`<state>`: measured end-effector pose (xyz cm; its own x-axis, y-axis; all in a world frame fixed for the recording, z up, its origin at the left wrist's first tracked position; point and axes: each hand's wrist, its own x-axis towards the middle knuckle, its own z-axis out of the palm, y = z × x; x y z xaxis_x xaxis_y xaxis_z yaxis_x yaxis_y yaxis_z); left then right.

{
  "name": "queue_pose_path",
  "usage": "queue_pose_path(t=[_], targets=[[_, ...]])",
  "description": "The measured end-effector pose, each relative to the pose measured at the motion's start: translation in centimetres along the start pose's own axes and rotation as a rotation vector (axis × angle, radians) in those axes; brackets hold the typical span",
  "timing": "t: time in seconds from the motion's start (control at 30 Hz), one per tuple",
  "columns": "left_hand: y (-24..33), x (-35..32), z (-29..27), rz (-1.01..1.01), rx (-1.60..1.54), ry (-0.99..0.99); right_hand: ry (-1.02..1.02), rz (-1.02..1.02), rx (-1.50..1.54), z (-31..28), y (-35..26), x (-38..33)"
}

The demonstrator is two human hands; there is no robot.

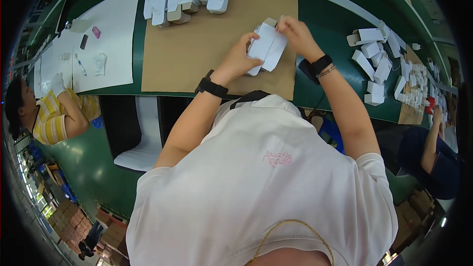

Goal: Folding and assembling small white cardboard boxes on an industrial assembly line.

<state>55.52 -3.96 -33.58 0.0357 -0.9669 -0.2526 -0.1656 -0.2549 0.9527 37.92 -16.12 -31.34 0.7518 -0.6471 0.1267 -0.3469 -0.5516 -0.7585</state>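
A single head-worn fisheye view looks steeply down, close over the person's shoulders, onto the green workbench (315, 15).

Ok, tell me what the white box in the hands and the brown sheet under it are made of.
White box: seemingly thin matte paperboard; it shows creased panels and a brownish flap. Brown sheet: probably kraft paper or cardboard; flat, dull, uniformly tan with straight-cut edges.

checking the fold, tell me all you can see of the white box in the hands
The white box looks like thin card, flat and only partly folded, with a small brownish flap showing at its top. It is held tilted above the brown cardboard sheet. The left hand grips its left edge; the right hand pinches its upper right corner.
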Motion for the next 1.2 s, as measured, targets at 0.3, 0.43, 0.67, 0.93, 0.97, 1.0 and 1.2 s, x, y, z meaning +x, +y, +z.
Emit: queue_pose_path(t=[0.3, 0.43, 0.67, 0.93, 0.97, 1.0, 1.2], targets=[[0.5, 1.4, -0.1, -0.096, 0.169, -0.023, 0.746, 0.488, 1.751, -2.3, 8.5, -0.3], [1.2, 3.7, -1.2, -0.114, 0.128, -0.121, 0.741, 0.678, 1.02, -0.8, 11.0, -3.2], [3.1, 6.7, 3.4, -0.169, 0.177, -0.296, 1.063, 0.178, 1.507, 7.4, 7.6, -3.9], [3.0, 6.4, 6.1, -0.657, -0.021, -0.365, 1.478, 0.69, 1.479, 7.0, 7.0, -5.1], [3.1, 6.6, 6.5, -0.657, 0.006, -0.393, 1.443, 0.618, 1.612, 7.0, 7.4, -5.7], [2.8, 6.6, 6.5, -0.594, 0.0, -0.413, 1.382, 0.538, 1.742, 7.0, 7.6, -5.9], [-1.6, 5.0, 3.4, -0.359, -0.548, -0.357, 1.192, 0.273, 2.315, 0.0, 2.4, -6.8]])
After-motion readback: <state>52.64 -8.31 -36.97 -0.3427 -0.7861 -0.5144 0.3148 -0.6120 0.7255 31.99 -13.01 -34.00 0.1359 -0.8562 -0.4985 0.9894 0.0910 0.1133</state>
